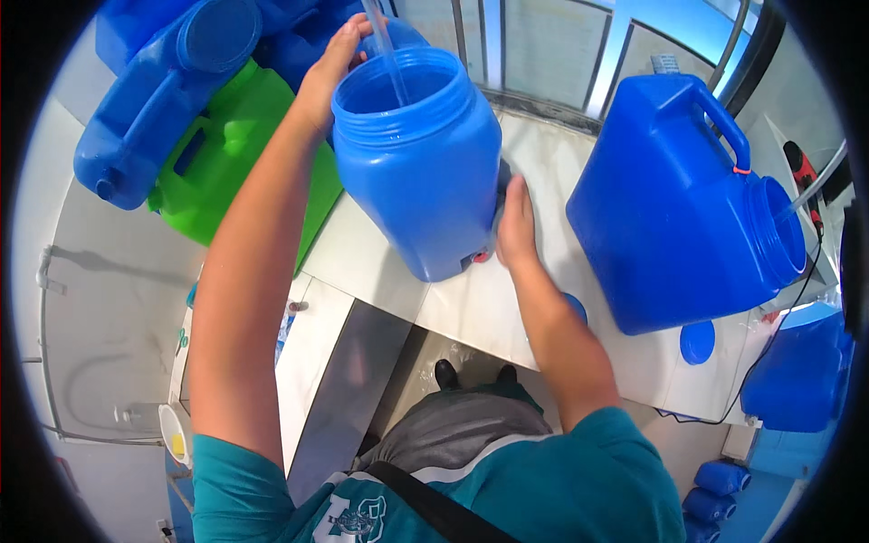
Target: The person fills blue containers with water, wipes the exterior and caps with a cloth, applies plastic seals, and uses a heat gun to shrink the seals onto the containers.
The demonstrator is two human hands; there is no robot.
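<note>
A blue plastic water jug (421, 170) stands upright on the tiled counter with its wide threaded mouth uncovered. A clear tube (390, 54) runs down into that mouth. My left hand (339, 64) is raised behind the jug's rim, near the tube; its fingers are partly hidden, so its hold cannot be told. My right hand (517, 227) is upright along the jug's right side, fingers extended, close to a small red-and-black fitting (478, 257) low on the jug. To the right, a larger blue jug (669, 203) with a side handle has another clear tube (818, 180) at its mouth.
Blue containers (139, 115) and a green jug (237, 149) crowd the left. A blue cap (697, 341) lies near the counter's front right, by a black cable (767, 346). Another blue cap (576, 307) is partly behind my right forearm. Windows (553, 54) stand behind the counter.
</note>
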